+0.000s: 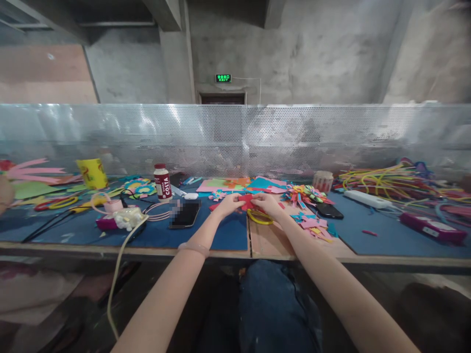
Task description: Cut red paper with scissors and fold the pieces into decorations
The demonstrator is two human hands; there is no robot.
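Both my hands meet over the table's middle, holding one small piece of red paper (245, 200) between them. My left hand (231, 203) pinches its left side. On the right side, the fingers of my right hand (267, 203) are closed on the same paper. Just below them lie yellow-handled scissors (260, 217), partly covered by my right hand. Behind my hands are flat sheets of coloured paper, with a blue sheet (265, 184) among them. Paper scraps (312, 224) in pink, blue and yellow lie to the right of my right forearm.
A maroon-capped bottle (162, 184), a dark phone (186, 214) and a power strip with a hanging cable (119, 274) stand or lie left. To the right are another phone (330, 211), a purple box (432, 228) and coloured strips (382, 179). A perforated metal screen (301, 132) backs the table.
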